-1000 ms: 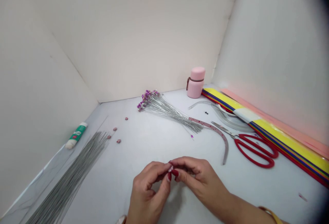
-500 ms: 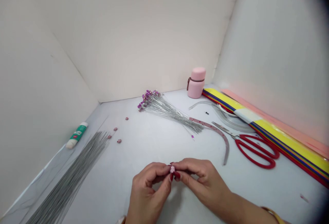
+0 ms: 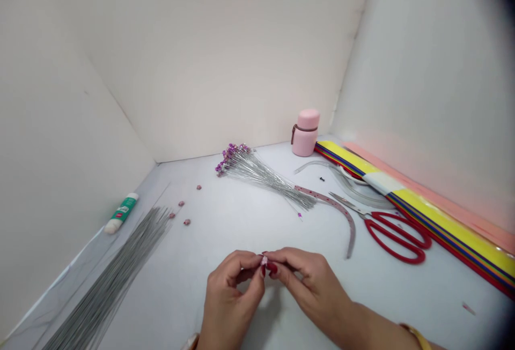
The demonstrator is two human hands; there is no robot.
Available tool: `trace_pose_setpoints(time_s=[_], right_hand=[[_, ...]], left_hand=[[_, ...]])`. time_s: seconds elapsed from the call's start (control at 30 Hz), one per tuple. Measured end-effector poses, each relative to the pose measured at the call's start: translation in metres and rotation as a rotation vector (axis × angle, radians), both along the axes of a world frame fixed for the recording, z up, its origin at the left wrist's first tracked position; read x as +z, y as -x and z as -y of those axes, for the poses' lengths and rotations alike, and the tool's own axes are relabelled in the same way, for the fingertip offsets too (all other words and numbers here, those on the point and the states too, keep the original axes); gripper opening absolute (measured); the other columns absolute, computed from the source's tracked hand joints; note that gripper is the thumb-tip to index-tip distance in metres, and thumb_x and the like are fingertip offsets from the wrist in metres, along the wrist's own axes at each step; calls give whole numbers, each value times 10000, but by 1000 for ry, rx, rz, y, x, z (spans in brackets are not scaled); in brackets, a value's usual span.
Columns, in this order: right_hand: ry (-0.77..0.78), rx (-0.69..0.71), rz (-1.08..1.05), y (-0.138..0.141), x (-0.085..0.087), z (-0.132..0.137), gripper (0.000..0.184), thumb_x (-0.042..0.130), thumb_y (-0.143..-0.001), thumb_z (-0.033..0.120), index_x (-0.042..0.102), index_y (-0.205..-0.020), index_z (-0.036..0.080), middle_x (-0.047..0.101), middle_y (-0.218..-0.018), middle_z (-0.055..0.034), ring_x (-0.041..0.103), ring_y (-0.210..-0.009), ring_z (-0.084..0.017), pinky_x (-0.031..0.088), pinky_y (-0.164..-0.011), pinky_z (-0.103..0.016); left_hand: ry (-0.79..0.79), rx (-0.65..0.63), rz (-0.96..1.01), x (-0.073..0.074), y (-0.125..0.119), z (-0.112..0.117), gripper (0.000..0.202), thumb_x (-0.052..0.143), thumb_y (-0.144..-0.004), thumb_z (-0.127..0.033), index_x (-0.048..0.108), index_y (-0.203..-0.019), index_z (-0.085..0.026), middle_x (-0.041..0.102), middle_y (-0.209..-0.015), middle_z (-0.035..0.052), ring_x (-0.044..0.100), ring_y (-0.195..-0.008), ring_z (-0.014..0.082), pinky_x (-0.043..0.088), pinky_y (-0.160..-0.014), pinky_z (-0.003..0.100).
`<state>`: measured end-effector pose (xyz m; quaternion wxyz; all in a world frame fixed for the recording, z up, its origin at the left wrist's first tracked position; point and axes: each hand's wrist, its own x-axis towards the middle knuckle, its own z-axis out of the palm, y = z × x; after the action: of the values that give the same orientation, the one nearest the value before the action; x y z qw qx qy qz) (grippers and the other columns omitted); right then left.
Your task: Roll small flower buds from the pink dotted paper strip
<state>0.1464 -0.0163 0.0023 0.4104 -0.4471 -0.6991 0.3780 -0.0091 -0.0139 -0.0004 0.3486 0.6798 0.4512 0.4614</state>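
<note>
Near the front middle of the table, a tiny pink folded paper star [image 3: 264, 260] is pinched between both hands. My left hand [image 3: 233, 293] has its thumb and index finger closed on one side of it. On the other side, the fingertips of my right hand [image 3: 309, 277] press it, partly covering it. Several similar small pink stars [image 3: 187, 222] lie loose to the left of my hands. A pink dotted paper strip [image 3: 340, 213] curves across the table beyond my right hand.
Thin grey wires [image 3: 116, 275] lie bundled at left beside a glue stick [image 3: 122, 213]. Silver stems with purple tips [image 3: 265, 173] lie at the back. Right are red-handled scissors [image 3: 402, 237], clear tubing [image 3: 350, 186], coloured sheets [image 3: 426, 197] and a pink flask [image 3: 306, 133]. White walls enclose the table.
The view has shifted slightly. Both hands keep their pinch on the small star, with only a slight movement of the fingers.
</note>
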Motion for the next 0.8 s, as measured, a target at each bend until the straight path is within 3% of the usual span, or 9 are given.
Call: trace_pose_setpoints(time_s=[0.17, 0.37, 0.8], right_hand=[[112, 13, -107, -1, 0, -1, 218, 489, -832, 236, 642, -978, 185, 671, -797, -44, 612, -713, -151, 494, -669, -243], [191, -42, -143, 0, -2, -2, 195, 515, -816, 251, 663, -924, 183, 652, -706, -24, 592, -657, -144, 490, -609, -235], [64, 38, -59, -4, -1, -3, 202, 500, -818, 199, 660, -939, 219, 687, -766, -29, 632, -678, -149, 502, -641, -238]], left_hand=[[102, -69, 103, 1, 1, 0, 95, 559, -755, -151, 651, -777, -154, 668, -741, 49, 639, -693, 157, 533, -643, 241], [191, -51, 131, -3, 0, 2, 122, 559, -769, -180, 652, -845, -157, 690, -792, 63, 652, -745, 177, 533, -678, 260], [33, -38, -5, -4, 1, 1, 98, 555, -751, -135, 638, -802, -145, 669, -769, 75, 649, -687, 163, 554, -632, 259]])
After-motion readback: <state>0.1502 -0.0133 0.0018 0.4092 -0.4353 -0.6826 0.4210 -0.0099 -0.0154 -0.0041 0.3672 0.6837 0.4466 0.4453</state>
